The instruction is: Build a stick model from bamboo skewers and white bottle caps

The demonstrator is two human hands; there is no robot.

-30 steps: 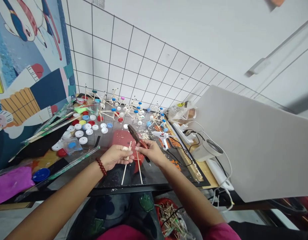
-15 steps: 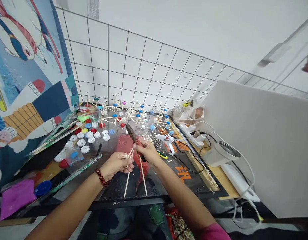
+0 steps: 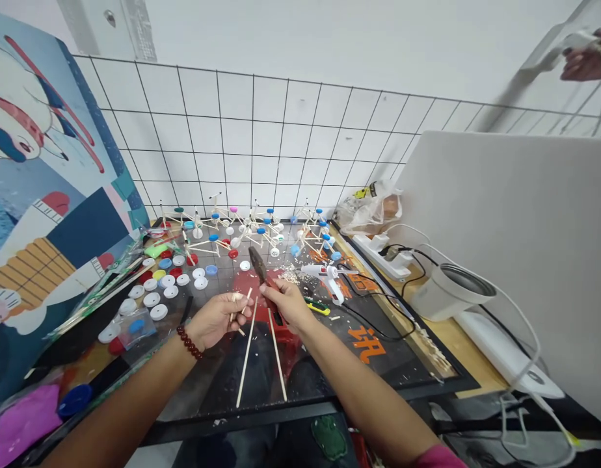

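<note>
Dark metal pliers (image 3: 257, 265) with reddish handles sit in your right hand (image 3: 288, 302), its fingers wrapped round the grips. Your left hand (image 3: 215, 318) pinches short stick pieces (image 3: 248, 298) between thumb and fingers, above the desk (image 3: 198, 400). Two long sticks (image 3: 246, 354) slant below the hands; you cannot tell from here whether the right fingers also hold their upper ends. If they do, loosening your grip on the pliers could let both slide off the near edge. Your short pieces are thin, so a slack pinch might drop one, and it would be easy to lose among the pale wood chips (image 3: 288, 273). The pliers point towards the stick models (image 3: 260, 231); a careless forward push could knock those over. Beside your right wrist lies a yellow knife (image 3: 319, 307), near the glue gun (image 3: 324, 275), so a sideways sweep risks bumping either or catching the gun's black cord (image 3: 378, 337).
</note>
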